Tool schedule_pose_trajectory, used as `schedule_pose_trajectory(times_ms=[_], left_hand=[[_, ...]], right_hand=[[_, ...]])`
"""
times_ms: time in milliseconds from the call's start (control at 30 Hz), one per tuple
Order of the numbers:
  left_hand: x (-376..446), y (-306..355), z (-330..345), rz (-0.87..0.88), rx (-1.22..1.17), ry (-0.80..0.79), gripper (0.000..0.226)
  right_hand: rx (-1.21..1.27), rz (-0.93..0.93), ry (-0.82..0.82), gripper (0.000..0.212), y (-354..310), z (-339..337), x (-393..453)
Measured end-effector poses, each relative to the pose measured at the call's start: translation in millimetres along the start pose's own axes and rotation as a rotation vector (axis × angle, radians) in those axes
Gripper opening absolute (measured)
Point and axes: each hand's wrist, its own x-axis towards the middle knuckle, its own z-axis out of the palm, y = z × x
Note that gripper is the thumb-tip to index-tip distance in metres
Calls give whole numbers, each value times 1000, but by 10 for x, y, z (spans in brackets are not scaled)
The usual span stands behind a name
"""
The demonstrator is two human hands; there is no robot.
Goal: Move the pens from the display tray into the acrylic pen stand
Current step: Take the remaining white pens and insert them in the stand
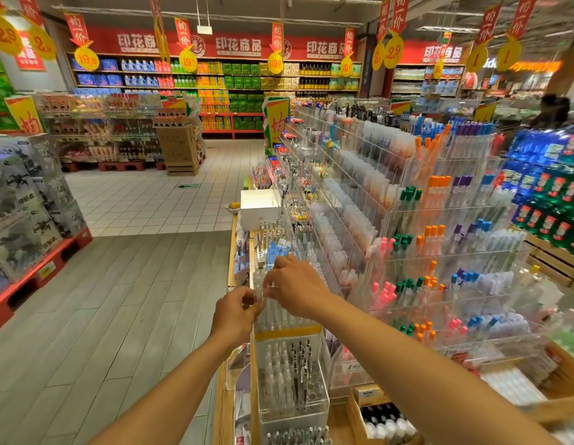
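At twelve o'clock we read 印花商品 on the red wall banner (238,46), and yellow price tags (86,58) say 19.9 and 2.9. Our left hand (236,313) and right hand (293,289) meet over the clear pens (279,313) standing in an acrylic pen stand (287,332) (yellow-edged), fingers curled, pinching a small clear pen (259,295) between them. Both forearms reach in from six o'clock. Capped colored pens (433,232) fill the tiers at three o'clock.

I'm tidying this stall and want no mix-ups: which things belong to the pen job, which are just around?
Job: left hand and right hand pinching clear pens; clear acrylic pen stand.

Around: white open box; tiered acrylic rack of coloured-cap pens; cardboard box of black-capped bottles.
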Motion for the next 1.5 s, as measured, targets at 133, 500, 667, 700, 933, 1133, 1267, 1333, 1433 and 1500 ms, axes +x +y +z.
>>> schedule_pose_trajectory(times_ms=[133,500,667,700,933,1133,1267,1333,1433,1500], left_hand=[[-10,6,-2,12,30,36,6],[4,-48,-1,-6,74,61,13],[-15,-41,5,66,219,50,15],[-15,-33,-1,78,248,43,16],[-10,11,-20,52,261,-2,21],[-36,25,-8,24,199,11,23],[-85,12,-9,-5,194,15,23],[-111,-14,-16,-30,185,18,23],[-159,-41,-29,-67,148,22,25],[-182,-54,-32,-82,135,11,24]], right_hand=[[43,34,22,31,7,42,-48],[297,75,227,25,278,99,-427],[510,189,265,22,413,105,-564],[562,225,274,21,441,95,-590],[701,446,199,19,611,123,-735],[668,473,96,21,648,114,-716],[653,485,66,21,633,103,-680],[643,494,88,20,624,121,-685],[631,497,115,15,615,143,-707],[629,496,115,15,619,144,-712]])
